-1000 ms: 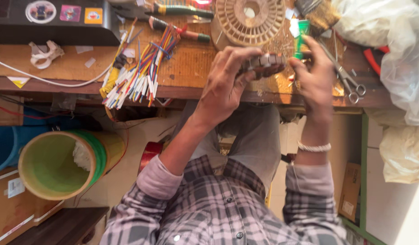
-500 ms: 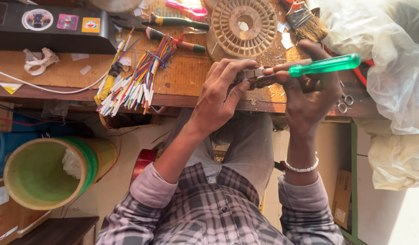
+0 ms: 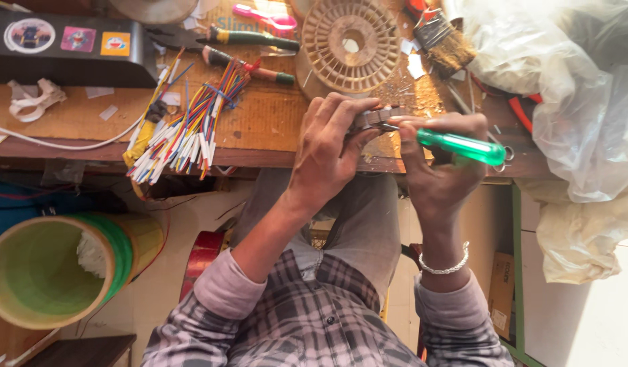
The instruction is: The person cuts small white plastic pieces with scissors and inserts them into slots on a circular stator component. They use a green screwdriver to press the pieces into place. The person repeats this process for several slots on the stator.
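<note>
A small grey metal part (image 3: 375,118), flat and layered, lies level at the wooden bench's front edge. A screwdriver with clear green handle (image 3: 461,146) lies almost horizontal, its tip touching the part's right end.
</note>
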